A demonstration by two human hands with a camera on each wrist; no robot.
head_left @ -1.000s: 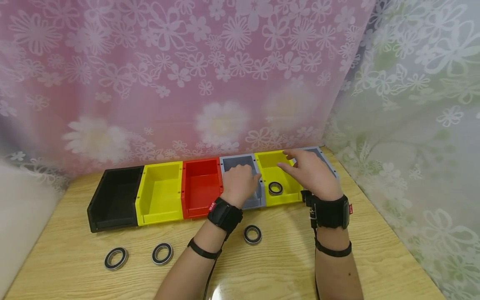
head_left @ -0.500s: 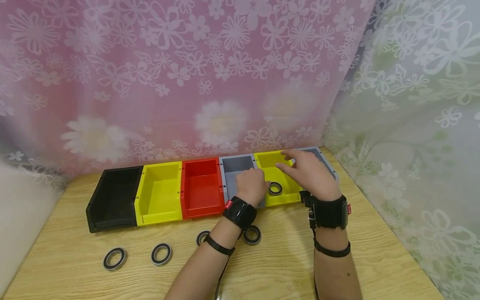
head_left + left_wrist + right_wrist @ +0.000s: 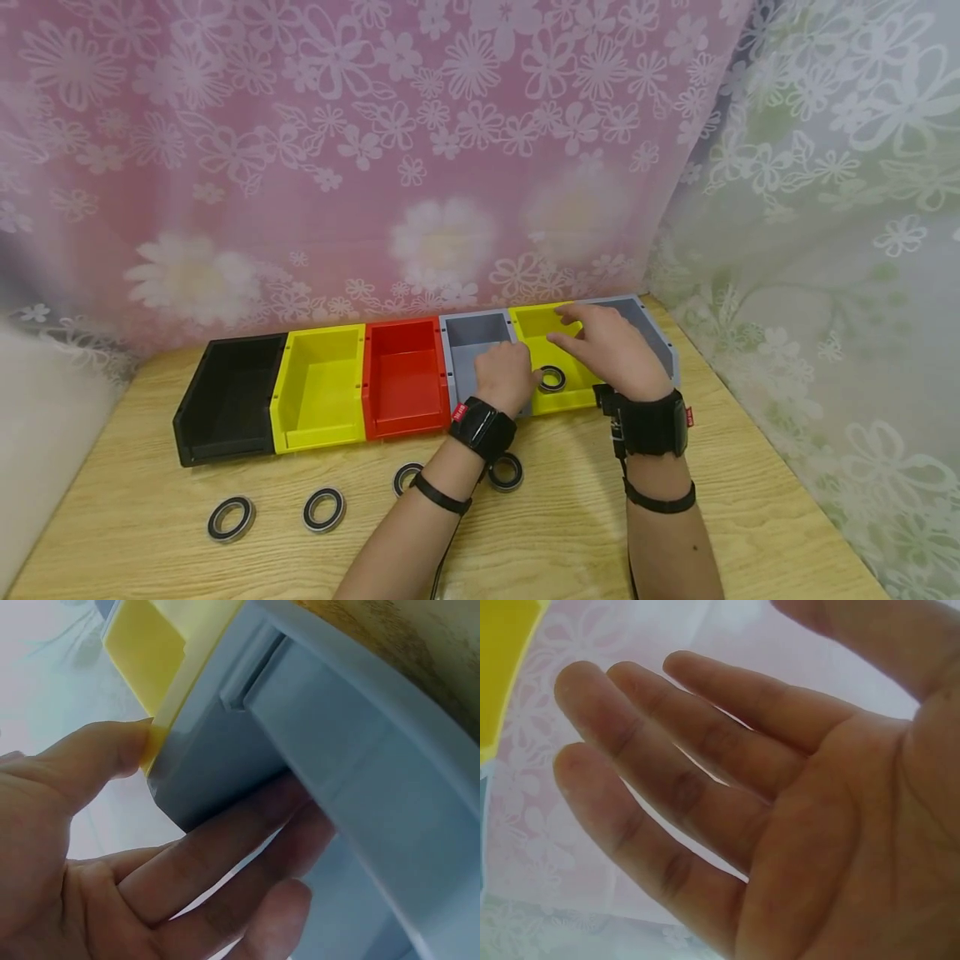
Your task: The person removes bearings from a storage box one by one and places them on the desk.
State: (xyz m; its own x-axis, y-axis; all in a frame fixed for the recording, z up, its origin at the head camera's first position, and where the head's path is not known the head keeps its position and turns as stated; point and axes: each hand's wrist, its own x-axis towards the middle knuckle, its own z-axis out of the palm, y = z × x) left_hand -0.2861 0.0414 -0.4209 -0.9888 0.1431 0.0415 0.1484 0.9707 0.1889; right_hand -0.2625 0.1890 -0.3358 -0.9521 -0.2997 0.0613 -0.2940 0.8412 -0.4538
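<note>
My left hand (image 3: 506, 375) grips the wall where a grey storage bin (image 3: 477, 327) meets a yellow bin (image 3: 542, 333). In the left wrist view its thumb presses the yellow edge, while the fingers (image 3: 217, 862) curl round the grey side. A ball bearing (image 3: 561, 381) with a black seal lies in the yellow bin, near the left thumb. My right hand (image 3: 618, 346) hovers over the right side of this bin and the grey bin (image 3: 651, 333) at the end, fingers spread and slightly bent. Nothing lies in its palm (image 3: 817, 825).
Leftward in the same row stand a red bin (image 3: 405, 383), another yellow bin (image 3: 322, 392) and a black bin (image 3: 232, 400). On the wooden table (image 3: 285, 575) before them lie several bearings (image 3: 308, 511), one partly hidden by the left forearm. A flowered curtain (image 3: 375, 167) hangs behind.
My left hand has moved right from over the grey bin to the wall beside the yellow one, uncovering part of a bearing on the table. The right hand has barely shifted.
</note>
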